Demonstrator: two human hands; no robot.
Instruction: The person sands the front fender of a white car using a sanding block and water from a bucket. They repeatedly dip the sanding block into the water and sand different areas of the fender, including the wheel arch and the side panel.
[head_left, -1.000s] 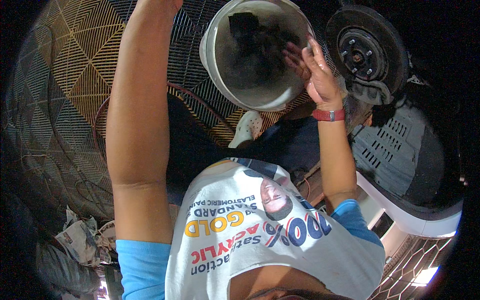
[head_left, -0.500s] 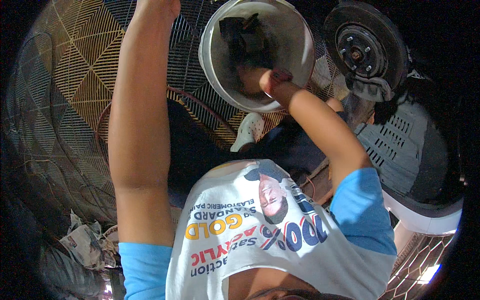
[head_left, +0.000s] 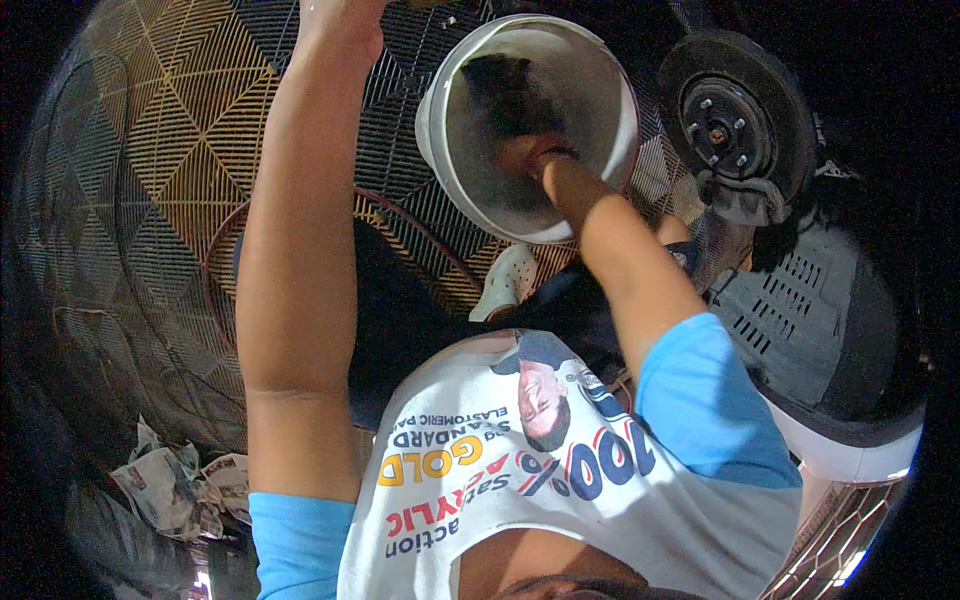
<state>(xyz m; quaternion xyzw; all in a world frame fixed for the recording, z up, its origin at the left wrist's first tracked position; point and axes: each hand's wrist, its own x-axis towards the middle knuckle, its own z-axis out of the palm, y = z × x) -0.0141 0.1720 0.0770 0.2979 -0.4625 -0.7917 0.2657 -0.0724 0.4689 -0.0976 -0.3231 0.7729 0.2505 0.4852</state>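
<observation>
My right hand reaches down inside a white bucket with a pale rim. It seems closed on a dark, blocky black part, though shadow hides the fingers and most of the part's shape. A reddish band circles that wrist. My left arm stretches forward along the left side. Only the wrist and heel of my left hand show at the top edge; its fingers are out of the picture, so its grip cannot be seen.
Right of the bucket stands a brake disc on a wheel hub with several studs. Below it lies a grey slotted panel. A red hose curves over the ribbed tile floor. Crumpled newspaper is at lower left.
My right hand and the black part sit deeper and darker in the bucket. The whole view has shifted, moving the bucket slightly down and right. My left arm stays stretched forward.
</observation>
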